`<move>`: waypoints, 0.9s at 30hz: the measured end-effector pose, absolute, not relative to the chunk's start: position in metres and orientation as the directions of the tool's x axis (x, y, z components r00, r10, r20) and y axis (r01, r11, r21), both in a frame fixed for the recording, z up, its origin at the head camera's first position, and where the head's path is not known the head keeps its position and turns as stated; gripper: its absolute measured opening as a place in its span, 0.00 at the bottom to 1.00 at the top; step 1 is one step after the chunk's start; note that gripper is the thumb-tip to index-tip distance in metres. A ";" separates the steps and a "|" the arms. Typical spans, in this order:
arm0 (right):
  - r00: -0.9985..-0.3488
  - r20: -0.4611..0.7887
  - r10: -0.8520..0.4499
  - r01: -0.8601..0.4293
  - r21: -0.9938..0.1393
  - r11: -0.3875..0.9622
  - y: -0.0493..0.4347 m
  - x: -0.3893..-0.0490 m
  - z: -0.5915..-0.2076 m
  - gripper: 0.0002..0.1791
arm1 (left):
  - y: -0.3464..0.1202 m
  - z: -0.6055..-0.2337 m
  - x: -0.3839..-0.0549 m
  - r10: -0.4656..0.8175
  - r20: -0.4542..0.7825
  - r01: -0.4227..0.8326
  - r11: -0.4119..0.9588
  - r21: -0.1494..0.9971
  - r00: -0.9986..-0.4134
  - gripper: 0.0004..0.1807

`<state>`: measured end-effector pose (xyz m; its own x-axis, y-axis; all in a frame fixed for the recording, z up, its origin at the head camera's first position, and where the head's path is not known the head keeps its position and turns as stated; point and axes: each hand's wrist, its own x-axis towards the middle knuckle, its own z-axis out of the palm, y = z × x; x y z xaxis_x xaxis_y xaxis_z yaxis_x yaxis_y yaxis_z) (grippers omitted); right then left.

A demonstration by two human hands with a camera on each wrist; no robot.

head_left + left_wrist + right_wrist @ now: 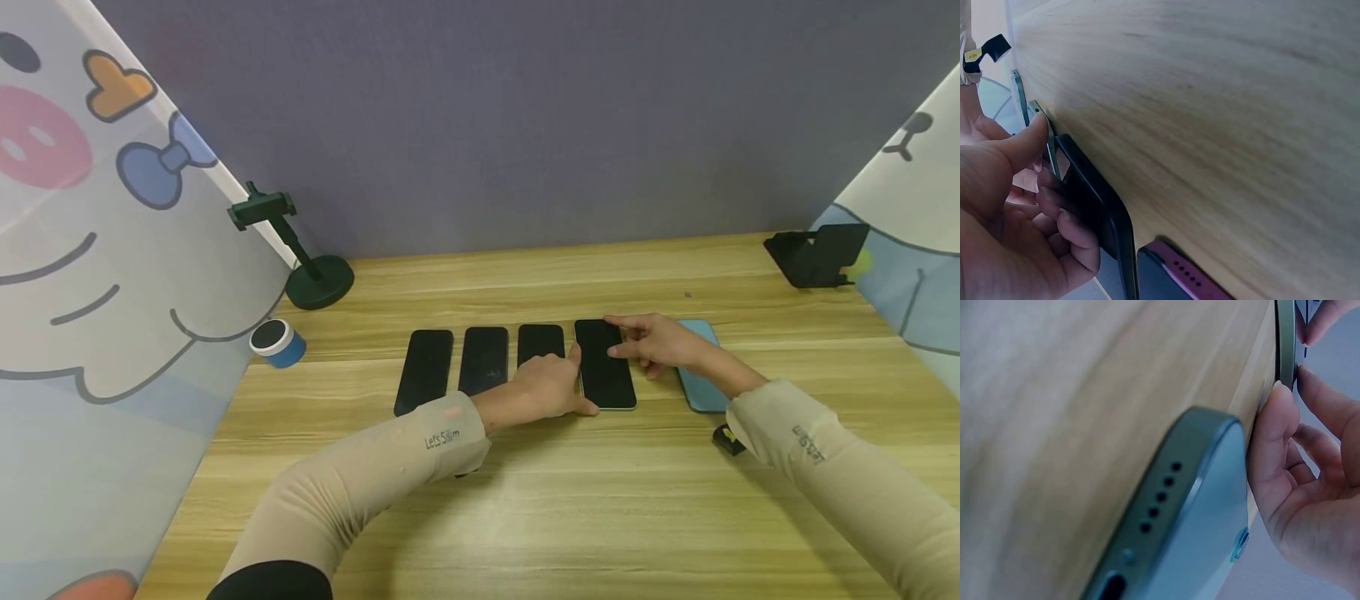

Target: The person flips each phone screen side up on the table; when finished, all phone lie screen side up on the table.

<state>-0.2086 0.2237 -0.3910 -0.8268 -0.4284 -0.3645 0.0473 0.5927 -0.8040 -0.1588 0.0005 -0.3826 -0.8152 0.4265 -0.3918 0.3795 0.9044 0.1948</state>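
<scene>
A smartphone [609, 379] lies screen up on the wooden table between my hands. With the thumb at its bottom edge and the index finger by its left side, my left hand [543, 386] holds it, the other fingers curled over a neighbouring black phone [540, 336]. My right hand [660, 340] has its index finger at the phone's top right corner and its thumb on the right side. In the right wrist view, that thumb meets the phone's edge [1285, 347]. A light blue phone [701, 392] lies back up, partly under my right wrist.
Two more dark phones, one at the left end [423, 371] and one beside it [483, 354], continue the row. Behind stand a dark green stand [318, 282] and a black folding stand [817, 257]. A blue-and-white jar [285, 350] sits at the left edge.
</scene>
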 end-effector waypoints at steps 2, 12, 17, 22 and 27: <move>-0.827 -0.367 -0.426 0.053 -0.805 0.591 0.224 -0.209 -0.391 0.43 | 0.000 -0.382 -0.159 0.431 -0.390 0.383 0.902 0.198 -0.814 0.57; -0.824 -0.361 -0.437 0.047 -0.811 0.583 0.224 -0.210 -0.391 0.42 | 0.001 -0.380 -0.157 0.437 -0.390 0.373 0.899 0.232 -0.811 0.57; -0.821 -0.361 -0.442 0.049 -0.816 0.576 0.224 -0.210 -0.391 0.42 | 0.002 -0.379 -0.157 0.421 -0.400 0.357 0.906 0.228 -0.814 0.57; -0.819 -0.359 -0.449 0.047 -0.820 0.570 0.224 -0.210 -0.391 0.42 | 0.002 -0.379 -0.157 0.419 -0.398 0.360 0.907 0.216 -0.816 0.57; -0.819 -0.357 -0.450 0.045 -0.822 0.568 0.225 -0.211 -0.392 0.42 | 0.002 -0.379 -0.156 0.418 -0.400 0.359 0.908 0.215 -0.816 0.58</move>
